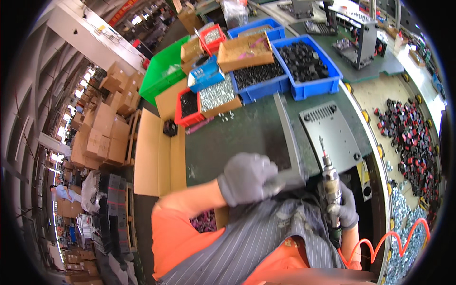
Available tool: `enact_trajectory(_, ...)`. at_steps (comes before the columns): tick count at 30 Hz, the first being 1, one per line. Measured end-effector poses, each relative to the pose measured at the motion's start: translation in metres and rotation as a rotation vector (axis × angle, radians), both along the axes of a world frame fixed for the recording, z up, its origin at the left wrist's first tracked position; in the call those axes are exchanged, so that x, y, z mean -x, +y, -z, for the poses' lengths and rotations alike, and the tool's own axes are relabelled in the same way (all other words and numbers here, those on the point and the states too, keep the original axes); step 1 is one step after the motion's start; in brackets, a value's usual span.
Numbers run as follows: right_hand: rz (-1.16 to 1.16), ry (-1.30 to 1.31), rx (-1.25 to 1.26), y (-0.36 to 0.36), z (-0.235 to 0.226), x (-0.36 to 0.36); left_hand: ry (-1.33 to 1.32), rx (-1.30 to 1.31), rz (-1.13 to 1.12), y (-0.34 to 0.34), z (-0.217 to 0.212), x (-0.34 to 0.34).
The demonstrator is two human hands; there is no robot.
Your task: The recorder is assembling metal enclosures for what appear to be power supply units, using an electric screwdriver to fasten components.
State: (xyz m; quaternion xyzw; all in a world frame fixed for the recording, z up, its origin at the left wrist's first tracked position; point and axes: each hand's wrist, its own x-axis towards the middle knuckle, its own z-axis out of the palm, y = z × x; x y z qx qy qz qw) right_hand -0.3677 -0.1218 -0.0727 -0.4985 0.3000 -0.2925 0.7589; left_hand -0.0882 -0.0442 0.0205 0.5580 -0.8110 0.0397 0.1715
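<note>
Two gloved hands busy: my left hand (247,178) grips the near edge of the dark metal panel (266,137) on the desk (213,142), my right hand (346,209) clutches the pneumatic screwdriver (330,178) beside the panel, bit raised, no screw being driven yet.

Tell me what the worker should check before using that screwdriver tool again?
1. Right hand grips the air screwdriver: ok.
2. Left hand holds the grey metal panel by its near edge: ok.
3. Bit tip sits on a screw: not ok, it points up in the air.
4. Orange coiled hose hangs free: ok.
5. Screw loaded on the bit: cannot tell.
</note>
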Motion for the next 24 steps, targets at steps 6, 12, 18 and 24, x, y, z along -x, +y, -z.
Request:
enact_trajectory(6,0.041,-0.015,-0.143,0.010,-0.020,0.019,-0.130,-0.310,-0.201,-0.064,-0.008,0.005)
enact_trajectory(12,-0.184,0.189,-0.011,0.003,-0.024,0.017,-0.136,-0.260,-0.144,-0.093,0.008,0.013)
enact_trajectory(18,-0.181,0.164,-0.017,-0.006,-0.025,0.005,-0.049,-0.261,-0.140,-0.096,0.011,0.013)
enact_trajectory(24,-0.218,0.160,-0.067,-0.007,-0.032,-0.001,-0.038,-0.259,-0.118,-0.098,0.015,0.010)
